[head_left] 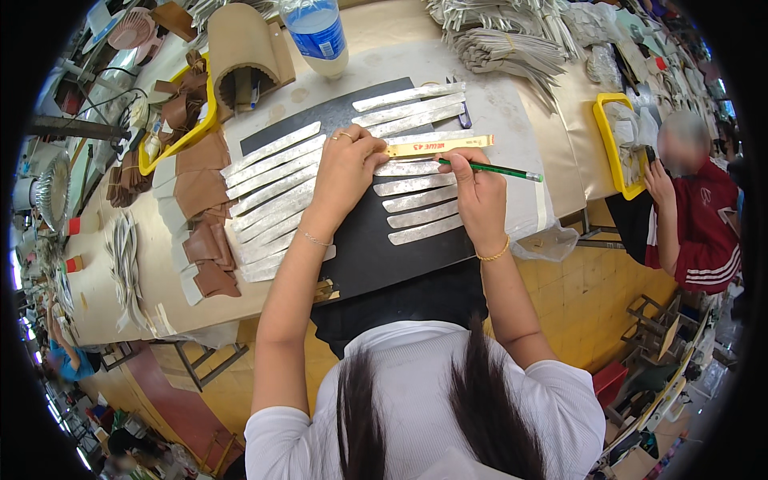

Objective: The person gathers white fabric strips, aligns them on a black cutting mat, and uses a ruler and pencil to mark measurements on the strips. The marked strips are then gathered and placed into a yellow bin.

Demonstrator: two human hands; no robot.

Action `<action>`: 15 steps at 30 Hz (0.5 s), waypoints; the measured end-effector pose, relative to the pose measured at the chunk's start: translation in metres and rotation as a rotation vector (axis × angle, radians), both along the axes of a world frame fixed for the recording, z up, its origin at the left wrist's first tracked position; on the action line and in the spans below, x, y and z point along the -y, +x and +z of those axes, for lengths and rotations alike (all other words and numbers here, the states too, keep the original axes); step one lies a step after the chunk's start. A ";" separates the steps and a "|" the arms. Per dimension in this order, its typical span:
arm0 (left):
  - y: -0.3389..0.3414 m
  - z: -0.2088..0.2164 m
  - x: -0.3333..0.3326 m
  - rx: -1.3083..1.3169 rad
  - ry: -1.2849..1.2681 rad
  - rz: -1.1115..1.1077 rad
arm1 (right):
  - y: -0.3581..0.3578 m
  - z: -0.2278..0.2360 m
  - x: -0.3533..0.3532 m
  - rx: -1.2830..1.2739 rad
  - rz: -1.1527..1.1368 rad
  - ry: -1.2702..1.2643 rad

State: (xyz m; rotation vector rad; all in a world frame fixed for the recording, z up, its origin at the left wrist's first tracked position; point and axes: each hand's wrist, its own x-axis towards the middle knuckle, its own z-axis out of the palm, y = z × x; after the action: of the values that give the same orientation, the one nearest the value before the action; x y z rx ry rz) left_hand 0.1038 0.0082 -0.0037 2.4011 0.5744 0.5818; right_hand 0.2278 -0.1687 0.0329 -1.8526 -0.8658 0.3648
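Observation:
A yellow template strip point(436, 148) with red lettering lies over a pale silvery strip on the black board point(352, 264). Its left end is under the fingertips of my left hand point(350, 164), which presses and grips it there. A green pencil point(504, 170) is held in my right hand point(480, 196), its writing end close to the template's lower edge. Curved silvery strips point(424, 218) are set out in rows: several below the template, several above it point(412, 108), and another column point(276, 180) to the left of my left hand.
Brown leather pieces point(200, 192) lie left of the board. Beyond them stand a yellow basket point(212, 120), a curved brown block point(244, 56) and a bottle point(316, 36). Bundled strips point(504, 56) are piled at the back. A person in red point(700, 216) sits at right beside another yellow basket point(632, 190).

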 end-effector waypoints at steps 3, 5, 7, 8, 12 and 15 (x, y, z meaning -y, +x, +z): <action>-0.001 0.002 -0.005 -0.010 -0.030 0.030 | 0.000 -0.007 0.002 0.033 0.000 0.063; -0.001 0.004 -0.006 -0.017 -0.051 0.037 | 0.000 -0.008 0.003 0.014 -0.001 0.062; -0.002 0.005 -0.005 -0.017 -0.064 0.024 | -0.001 -0.008 0.004 0.003 0.002 0.060; -0.002 0.005 -0.003 -0.027 -0.058 0.003 | -0.002 -0.008 0.005 0.002 0.004 0.059; -0.004 0.003 0.002 -0.055 -0.053 -0.023 | -0.003 -0.003 0.005 -0.022 0.022 0.014; -0.003 -0.001 0.003 -0.056 -0.062 -0.013 | -0.003 -0.006 0.006 -0.040 0.026 0.044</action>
State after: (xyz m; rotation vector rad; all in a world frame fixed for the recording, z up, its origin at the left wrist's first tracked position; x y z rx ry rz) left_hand 0.1013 0.0056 -0.0044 2.3676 0.5922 0.4853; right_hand 0.2247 -0.1747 0.0267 -1.7890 -0.8651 0.3949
